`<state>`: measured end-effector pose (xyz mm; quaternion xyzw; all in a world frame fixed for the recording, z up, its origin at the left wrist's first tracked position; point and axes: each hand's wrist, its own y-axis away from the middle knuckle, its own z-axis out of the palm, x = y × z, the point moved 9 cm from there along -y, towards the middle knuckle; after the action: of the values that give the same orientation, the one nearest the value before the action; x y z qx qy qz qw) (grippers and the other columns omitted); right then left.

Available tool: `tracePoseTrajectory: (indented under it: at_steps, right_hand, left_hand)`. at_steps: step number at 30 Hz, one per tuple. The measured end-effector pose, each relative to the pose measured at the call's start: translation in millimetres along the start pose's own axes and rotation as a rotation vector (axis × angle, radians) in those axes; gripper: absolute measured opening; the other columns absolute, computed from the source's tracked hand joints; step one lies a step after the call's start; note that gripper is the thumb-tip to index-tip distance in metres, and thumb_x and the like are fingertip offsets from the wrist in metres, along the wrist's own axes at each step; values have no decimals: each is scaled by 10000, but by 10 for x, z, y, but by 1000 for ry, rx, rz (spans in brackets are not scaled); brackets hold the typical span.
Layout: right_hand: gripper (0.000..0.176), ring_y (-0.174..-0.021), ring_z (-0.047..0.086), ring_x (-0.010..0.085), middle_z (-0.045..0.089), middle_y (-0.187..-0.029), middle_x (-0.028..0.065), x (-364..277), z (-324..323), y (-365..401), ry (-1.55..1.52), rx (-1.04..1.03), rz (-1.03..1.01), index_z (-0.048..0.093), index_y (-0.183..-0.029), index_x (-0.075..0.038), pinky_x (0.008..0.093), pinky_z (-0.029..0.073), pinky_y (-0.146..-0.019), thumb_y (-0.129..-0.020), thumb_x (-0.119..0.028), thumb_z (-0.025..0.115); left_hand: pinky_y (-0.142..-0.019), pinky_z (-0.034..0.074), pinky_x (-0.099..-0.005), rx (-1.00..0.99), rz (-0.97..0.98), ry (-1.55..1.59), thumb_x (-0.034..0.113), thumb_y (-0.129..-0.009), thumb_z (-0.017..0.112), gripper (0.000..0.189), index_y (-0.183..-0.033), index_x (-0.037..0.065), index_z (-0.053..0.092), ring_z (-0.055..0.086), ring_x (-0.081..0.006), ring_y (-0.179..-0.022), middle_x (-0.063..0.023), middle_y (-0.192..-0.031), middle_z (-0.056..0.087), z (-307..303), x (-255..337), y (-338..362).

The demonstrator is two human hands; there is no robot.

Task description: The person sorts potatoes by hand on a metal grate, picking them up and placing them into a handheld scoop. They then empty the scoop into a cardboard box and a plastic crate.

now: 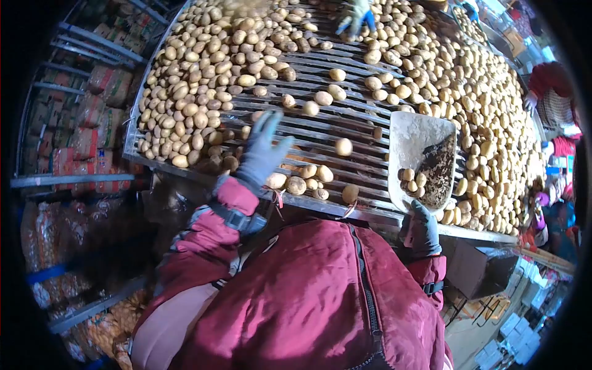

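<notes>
My left hand (pixel 265 151), in a grey-blue glove, is over the near left part of the slatted metal table (pixel 364 123), fingers apart, with nothing in it. Potatoes (pixel 299 179) lie just right of its wrist, and a large heap of potatoes (pixel 185 92) is beyond it to the left. My right hand (pixel 422 228), also gloved, is closed at the near end of a dirty white scoop (pixel 425 135). The scoop rests on the slats with a few small potatoes inside, its wide end pointing away from me.
Another heap of potatoes (pixel 493 135) covers the table's right side. At the far edge a co-worker's gloved hand (pixel 356 21) reaches in. Other people (pixel 552 83) are at the right. Stacked sacks (pixel 92 123) are on the left, and a cardboard box (pixel 478 268) stands below right.
</notes>
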<state>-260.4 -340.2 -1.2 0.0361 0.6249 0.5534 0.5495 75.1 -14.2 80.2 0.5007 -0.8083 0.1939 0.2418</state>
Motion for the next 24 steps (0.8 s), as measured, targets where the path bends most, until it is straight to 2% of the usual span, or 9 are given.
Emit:
tracePoseTrajectory:
  at_steps: [1,5,6,9,13,18,21,23,24]
  right_hand:
    - [277,-509,547,151,609,-692,26,40,-81,62,-27,32,52,641,-989,-82,306,446,-465,-956,-357,635]
    - [308,-514,540,154,593,-683,20,-21,-304,329,-12,157,28,663,-921,-85,311,456,-478,-971,-385,616]
    - [322,-528,546,162,587,-693,20,138,-759,85,83,178,-131,685,-950,-72,321,461,-468,-971,-386,619]
    - [342,-580,582,168,625,-770,37,97,-823,303,-50,231,-2,703,-1050,-48,318,496,-489,-981,-368,606]
    - [370,-621,613,173,648,-824,53,-28,-1119,362,10,256,-60,696,-1115,-30,321,529,-507,-984,-362,597]
    - [366,-668,653,172,674,-876,49,-84,-1431,541,-27,269,-145,671,-1147,-24,328,564,-536,-975,-341,608]
    - [345,-707,663,162,690,-926,60,-84,-1599,646,-45,253,-117,670,-1157,-33,337,575,-554,-978,-320,605]
    - [299,-716,661,155,697,-957,73,-53,-1763,564,-104,194,-191,677,-1140,-28,343,582,-571,-978,-267,599]
    - [267,-724,658,149,701,-986,89,-159,-1821,544,178,150,-419,677,-1139,-20,328,584,-554,-972,-211,594]
  left_hand:
    - [-1150,370,-436,-47,-148,-111,284,-844,778,694,-1433,41,502,441,-391,-1370,-232,-1494,425,-113,-174,34]
    - [-1122,405,-446,-33,-75,-146,304,-843,777,741,-1463,49,461,457,-408,-1357,-245,-1506,400,-82,-1023,255]
    - [-1121,405,-447,-49,-97,-178,300,-842,776,726,-1453,48,475,461,-404,-1353,-244,-1499,410,-58,-902,264]
    - [-1119,406,-441,-39,-44,-127,286,-842,771,684,-1428,49,508,469,-393,-1347,-238,-1485,434,117,-439,204]
    - [-1116,413,-410,-49,127,33,247,-851,754,593,-1382,63,563,513,-367,-1309,-210,-1428,521,544,216,101]
    - [-1123,403,-401,-209,124,91,266,-858,746,557,-1350,51,596,528,-361,-1295,-212,-1394,550,1092,648,166]
    - [-1105,421,-411,-206,96,-29,302,-848,752,594,-1359,53,583,532,-377,-1287,-219,-1380,552,1010,478,225]
    - [-1085,439,-423,-334,-98,-243,392,-820,768,702,-1397,59,547,528,-381,-1299,-237,-1403,530,840,206,288]
    - [-1079,443,-425,-378,-204,-315,407,-815,770,716,-1405,70,543,528,-384,-1301,-237,-1400,536,712,211,332]
